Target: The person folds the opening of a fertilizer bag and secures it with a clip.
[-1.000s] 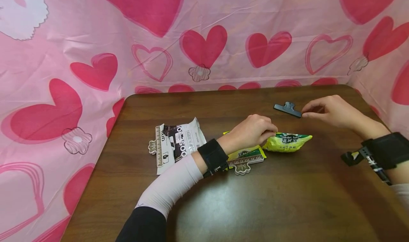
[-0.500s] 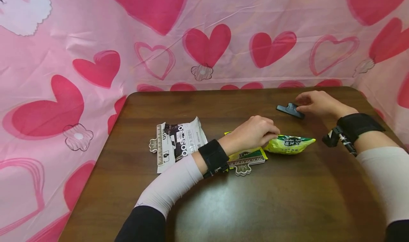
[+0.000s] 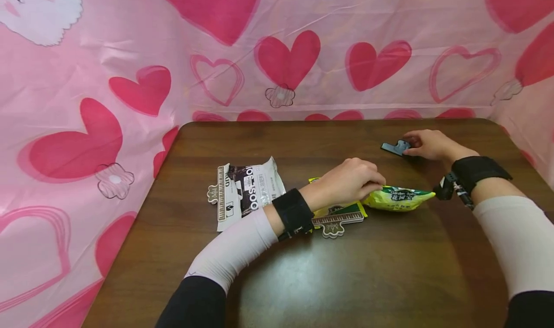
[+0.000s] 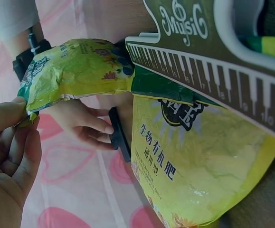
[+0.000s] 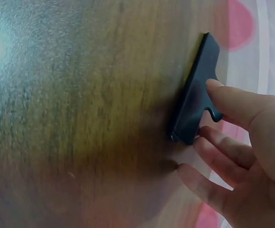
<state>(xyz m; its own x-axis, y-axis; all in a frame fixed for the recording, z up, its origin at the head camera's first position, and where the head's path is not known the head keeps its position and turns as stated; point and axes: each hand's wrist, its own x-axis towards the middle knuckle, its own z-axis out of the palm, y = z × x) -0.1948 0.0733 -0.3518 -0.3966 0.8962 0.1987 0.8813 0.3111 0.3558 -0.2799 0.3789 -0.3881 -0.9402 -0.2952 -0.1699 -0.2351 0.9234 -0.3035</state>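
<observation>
My left hand pinches the gathered edge of a small yellow-green bag, whose printed front tilts up; the left wrist view shows thumb and fingers on the bag's corner. My right hand holds a black bag clip by its handle near the table's back. In the right wrist view the thumb lies on the clip, with other fingers partly behind it. Partly hidden beneath my left forearm is another yellow-green bag, closed by a piano-key-patterned clip.
A white and dark printed bag lies at the left, with a similar piano-key clip along its left edge. Brown wood forms the tabletop. A pink heart-patterned cloth rises behind the table and along its sides.
My right hand has moved from beside the black clip onto its handle and now grips it; the clip has turned slightly. The left hand keeps its hold on the small bag.
</observation>
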